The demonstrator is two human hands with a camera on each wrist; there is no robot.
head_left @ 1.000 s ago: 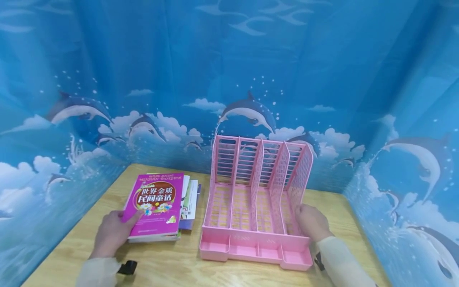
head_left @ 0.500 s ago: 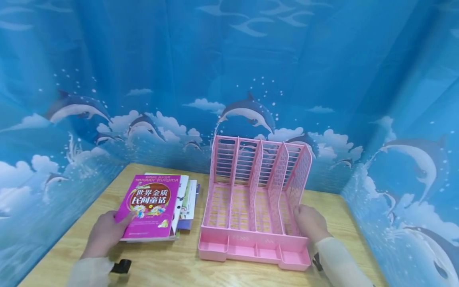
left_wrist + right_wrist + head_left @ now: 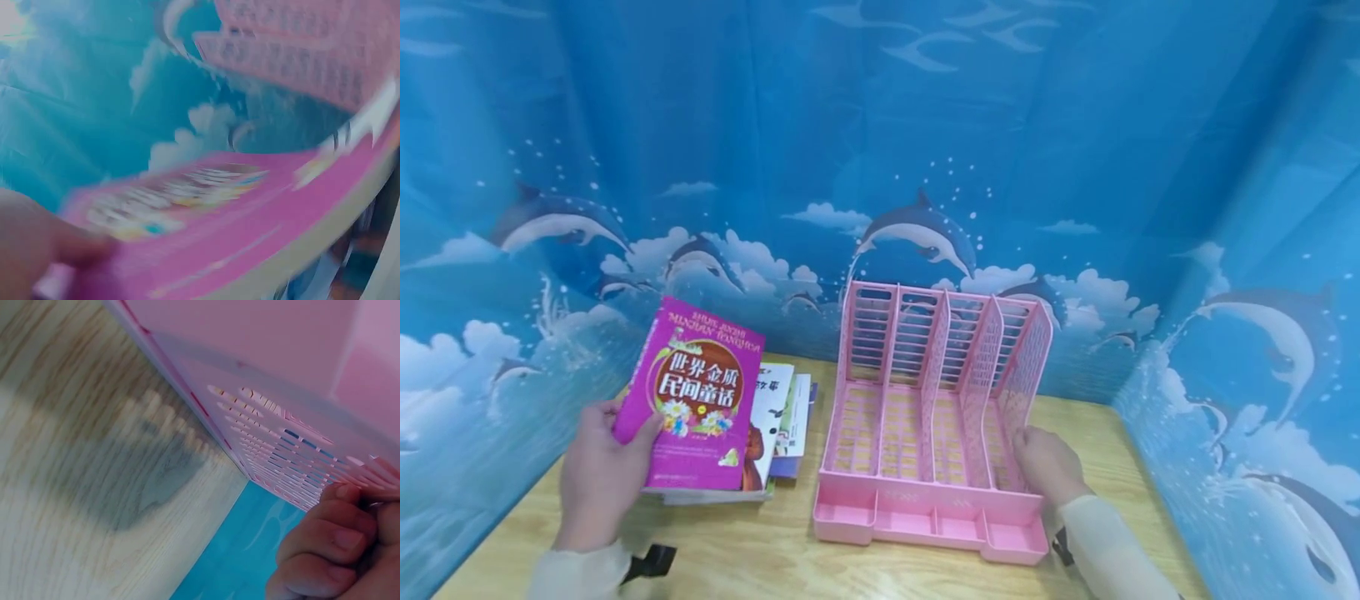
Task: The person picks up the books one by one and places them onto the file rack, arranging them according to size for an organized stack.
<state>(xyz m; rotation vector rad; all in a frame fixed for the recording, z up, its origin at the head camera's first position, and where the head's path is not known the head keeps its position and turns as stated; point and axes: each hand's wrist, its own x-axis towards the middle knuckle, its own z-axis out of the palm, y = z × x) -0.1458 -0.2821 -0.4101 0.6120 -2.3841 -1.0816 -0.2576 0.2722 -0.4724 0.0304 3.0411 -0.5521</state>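
Wood-grain table: book stack left, pink 4-slot rack beside it.

Bare left hand, bare right hand; cream fabric left sleeve, matching right sleeve; small black blocky device at each wrist.

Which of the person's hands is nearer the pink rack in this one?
Right. The right hand grips the right side wall of the pink rack. The left hand is apart from it, off to its left, holding the magenta book.
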